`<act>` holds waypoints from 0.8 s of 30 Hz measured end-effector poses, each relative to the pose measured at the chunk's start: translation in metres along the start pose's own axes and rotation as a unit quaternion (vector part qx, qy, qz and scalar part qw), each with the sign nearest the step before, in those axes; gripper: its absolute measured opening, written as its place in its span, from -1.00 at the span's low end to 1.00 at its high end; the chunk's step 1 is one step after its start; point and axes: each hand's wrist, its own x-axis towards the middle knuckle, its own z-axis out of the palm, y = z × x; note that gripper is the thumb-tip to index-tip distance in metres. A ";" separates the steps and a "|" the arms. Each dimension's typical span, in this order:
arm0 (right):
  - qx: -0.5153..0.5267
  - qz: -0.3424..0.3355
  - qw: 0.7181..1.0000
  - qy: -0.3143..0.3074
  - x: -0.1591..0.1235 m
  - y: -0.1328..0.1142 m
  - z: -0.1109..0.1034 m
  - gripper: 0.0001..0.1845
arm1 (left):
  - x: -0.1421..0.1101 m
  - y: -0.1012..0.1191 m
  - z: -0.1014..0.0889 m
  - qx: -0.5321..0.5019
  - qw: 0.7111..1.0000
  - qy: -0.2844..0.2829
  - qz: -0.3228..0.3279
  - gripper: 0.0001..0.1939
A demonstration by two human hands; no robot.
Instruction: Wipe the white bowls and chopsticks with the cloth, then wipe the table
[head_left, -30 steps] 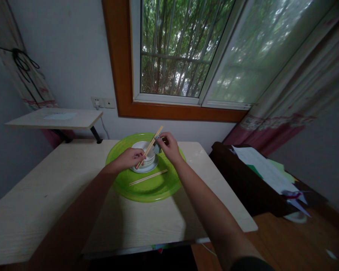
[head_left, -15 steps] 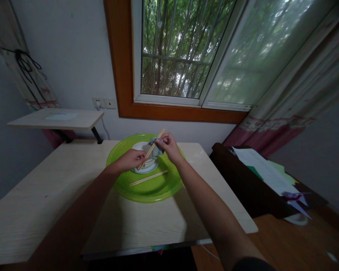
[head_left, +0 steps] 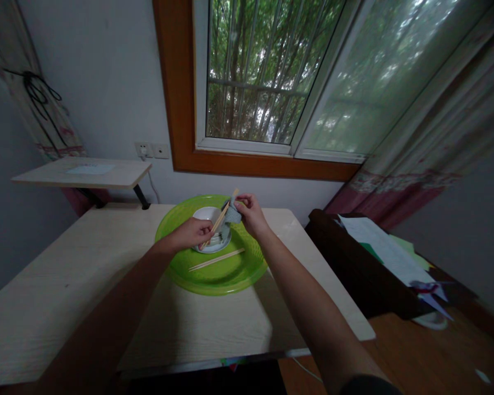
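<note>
My left hand (head_left: 192, 232) is closed around the lower part of a pair of wooden chopsticks (head_left: 219, 220), which tilt up to the right. With its fingers pinched, my right hand (head_left: 251, 213) holds a grey cloth (head_left: 233, 213) against the upper part of those chopsticks. Below them, white bowls (head_left: 206, 213) rest on a white plate (head_left: 209, 249), partly hidden by my left hand and the cloth. Another pair of chopsticks (head_left: 217, 260) lies in the green basin (head_left: 226, 282) in front of the plate.
The basin stands on a pale wooden table (head_left: 119, 258). A small raised shelf (head_left: 86, 173) is at the back left. On the right, papers (head_left: 379, 247) lie on a dark brown piece of furniture (head_left: 346, 269). A window (head_left: 271, 77) is behind the table.
My right hand has shifted slightly right, and the cloth now wraps the chopsticks' upper part and hangs lower. My left hand stays nearly in place.
</note>
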 end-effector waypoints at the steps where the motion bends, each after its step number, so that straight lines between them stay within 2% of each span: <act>1: -0.002 0.000 1.000 0.000 0.000 0.001 0.000 -0.48 | 0.000 -0.001 0.000 -0.005 1.000 0.001 0.005 -0.65; 7: -0.040 0.036 0.998 -0.032 0.000 0.006 -0.001 -0.47 | 0.000 -0.004 0.001 -0.016 0.999 -0.003 0.027 -0.62; 15: 0.005 0.064 0.997 -0.049 -0.002 0.004 0.001 -0.35 | 0.000 -0.003 0.002 -0.021 0.999 -0.015 0.038 -0.63; 20: 0.002 0.055 0.997 -0.057 -0.003 0.003 0.002 -0.33 | -0.001 -0.002 0.002 -0.060 0.997 -0.052 0.015 -0.60; 22: 0.000 0.052 0.997 -0.064 -0.003 0.003 0.003 -0.35 | -0.001 -0.002 0.001 -0.059 0.998 -0.033 0.005 -0.57; 24: -0.008 0.052 0.996 -0.072 -0.004 0.004 0.003 -0.36 | -0.001 -0.001 -0.002 -0.031 0.999 0.013 0.008 -0.54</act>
